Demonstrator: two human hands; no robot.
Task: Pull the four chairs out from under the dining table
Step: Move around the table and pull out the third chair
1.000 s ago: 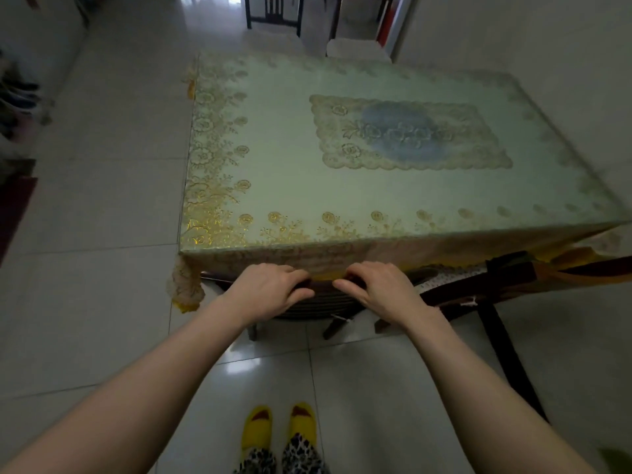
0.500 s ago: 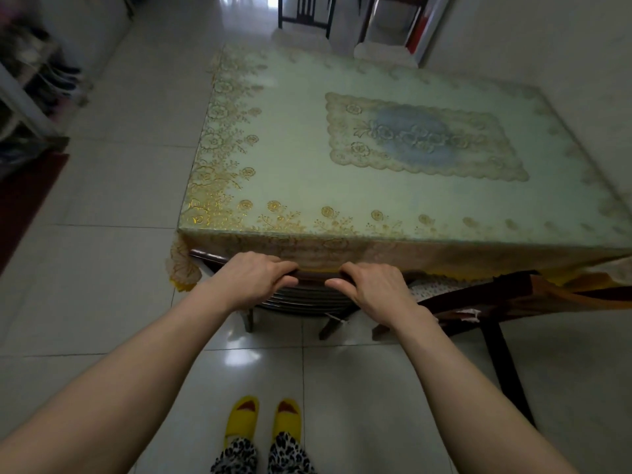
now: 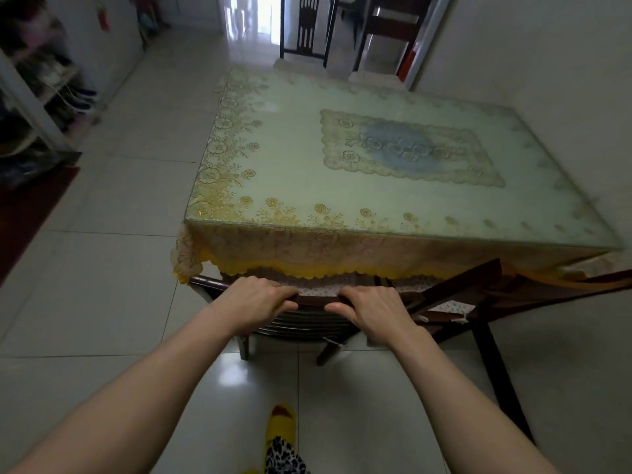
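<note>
Head view: the person is working on a chair at the near long side of the dining table (image 3: 342, 186). The left hand (image 3: 254, 302) and right hand (image 3: 372, 314) are both grasping the top rail of the chair (image 3: 309, 301), fingers curled over it. The chair is sitting mostly under the tablecloth's edge, its back facing the person and its top rail running parallel to the table edge. Judged next: a straight backward draw along the floor. A second chair (image 3: 478, 289) is lying tilted beside it.
</note>
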